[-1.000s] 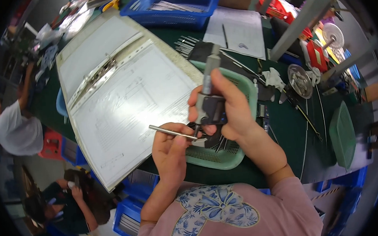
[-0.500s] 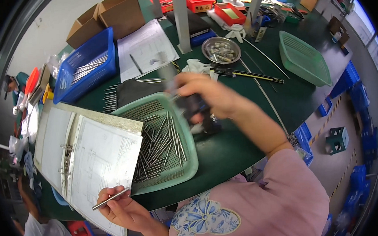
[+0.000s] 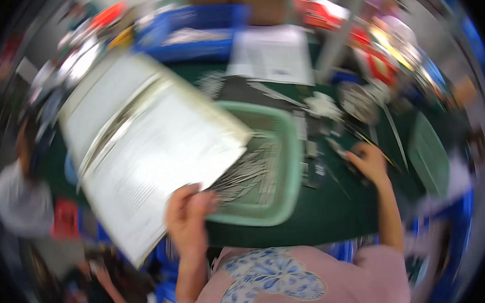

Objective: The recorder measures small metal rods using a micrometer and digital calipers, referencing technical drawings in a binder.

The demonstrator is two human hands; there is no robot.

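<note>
Resting my left hand (image 3: pixel 188 210) at the near edge of the light green tray (image 3: pixel 288 171), I have its fingers curled beside the heap of thin metal rods (image 3: pixel 249 176) lying inside; blur hides whether they pinch one. My right hand (image 3: pixel 368 163) lies on the dark green table (image 3: pixel 335 212), right of the tray, fingers bent, grip unclear. An open binder (image 3: pixel 148 151) overlaps the tray's left side
</note>
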